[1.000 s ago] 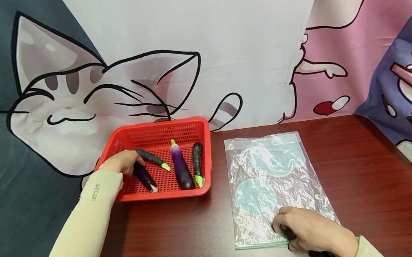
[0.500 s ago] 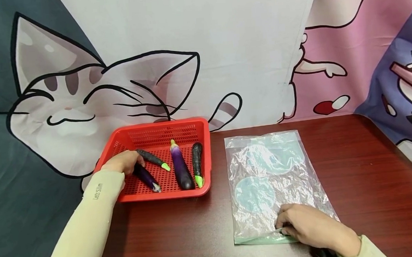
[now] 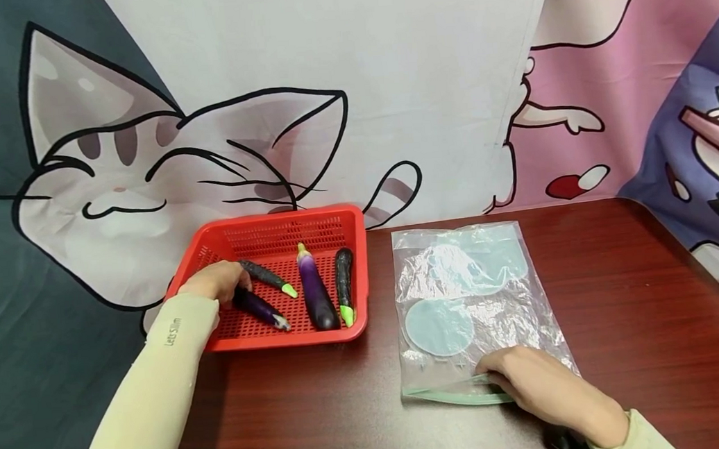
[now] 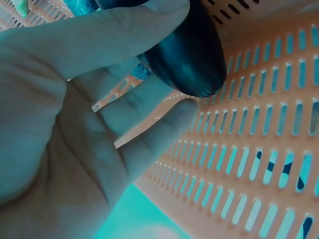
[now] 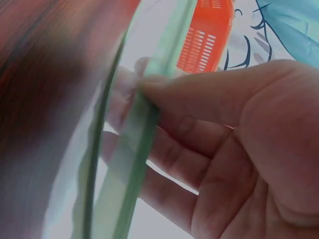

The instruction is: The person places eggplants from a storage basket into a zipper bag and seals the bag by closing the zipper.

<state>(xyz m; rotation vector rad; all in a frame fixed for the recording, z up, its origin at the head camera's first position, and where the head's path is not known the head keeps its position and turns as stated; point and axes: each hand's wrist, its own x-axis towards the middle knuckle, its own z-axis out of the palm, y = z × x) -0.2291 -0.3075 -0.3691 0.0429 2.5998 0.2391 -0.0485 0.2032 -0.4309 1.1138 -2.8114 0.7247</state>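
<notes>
My left hand (image 3: 213,281) reaches into the left side of the red plastic basket (image 3: 305,339) and grips a dark purple eggplant (image 3: 260,309) by its rounded end. In the left wrist view, the thumb lies across this eggplant (image 4: 197,55), with fingers on its other side. To the right, a clear zip bag (image 3: 438,327) with pale blue print lies on the table. My right hand (image 3: 542,385) pinches its green zip edge. In the right wrist view, the thumb presses on one green zip strip (image 5: 134,149); the other strip stands apart, and fingers show through the plastic.
Also in the basket are a second eggplant (image 3: 317,293) and two dark, wrinkled long vegetables (image 3: 267,278) with bright green tips. The dark red wooden table (image 3: 322,408) extends around basket and bag. A cartoon-printed cloth (image 3: 444,93) hangs behind.
My right hand has taken hold of the bag's zip edge and moved it slightly away from me; the strips have parted. The held eggplant's pale end has swung right.
</notes>
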